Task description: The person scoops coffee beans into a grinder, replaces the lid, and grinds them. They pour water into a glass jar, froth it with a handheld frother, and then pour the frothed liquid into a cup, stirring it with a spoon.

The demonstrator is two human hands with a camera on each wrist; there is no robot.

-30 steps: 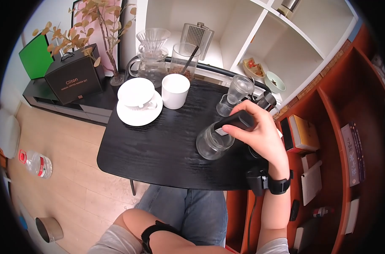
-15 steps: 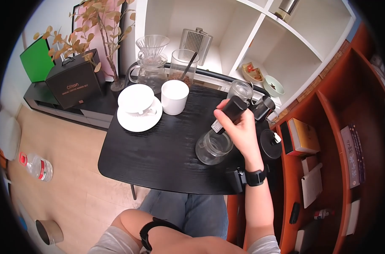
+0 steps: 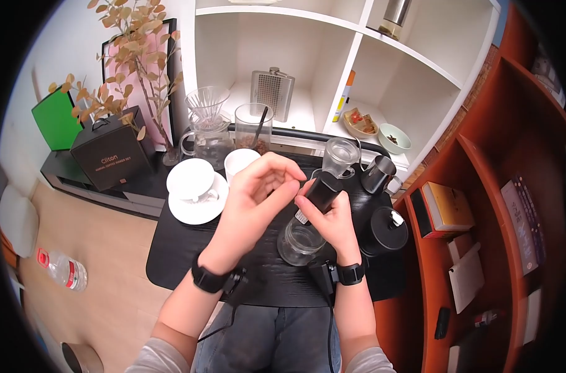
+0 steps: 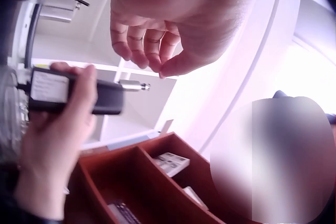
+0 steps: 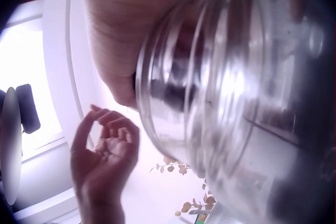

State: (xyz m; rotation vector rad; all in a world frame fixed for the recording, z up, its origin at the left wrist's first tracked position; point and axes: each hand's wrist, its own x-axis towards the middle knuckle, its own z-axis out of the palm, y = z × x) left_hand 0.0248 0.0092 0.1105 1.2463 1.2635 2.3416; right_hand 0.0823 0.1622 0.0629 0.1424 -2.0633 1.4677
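My right hand (image 3: 334, 224) holds a black oblong device (image 3: 324, 189) with a white label, which shows plainly in the left wrist view. The device is tilted over the mouth of a clear glass jar (image 3: 300, 244) on the black table (image 3: 189, 264). That jar fills much of the right wrist view, close to the right hand. My left hand (image 3: 248, 202) is raised beside the device, its fingers loosely bent and nothing between them. Its fingertips are near the device's upper end in the head view.
A white cup (image 3: 191, 178) on a saucer (image 3: 199, 211) and a white mug (image 3: 239, 163) stand left. Behind are a glass coffee server (image 3: 209, 146) and a tall glass (image 3: 252, 121). Rightward are a small glass cup (image 3: 340, 155), a metal pitcher (image 3: 377, 175) and a black round-topped object (image 3: 384, 231).
The left hand has come up from the lap beside the device. My right hand still holds the device over the jar, now with its wrist turned. The head view has tilted upward.
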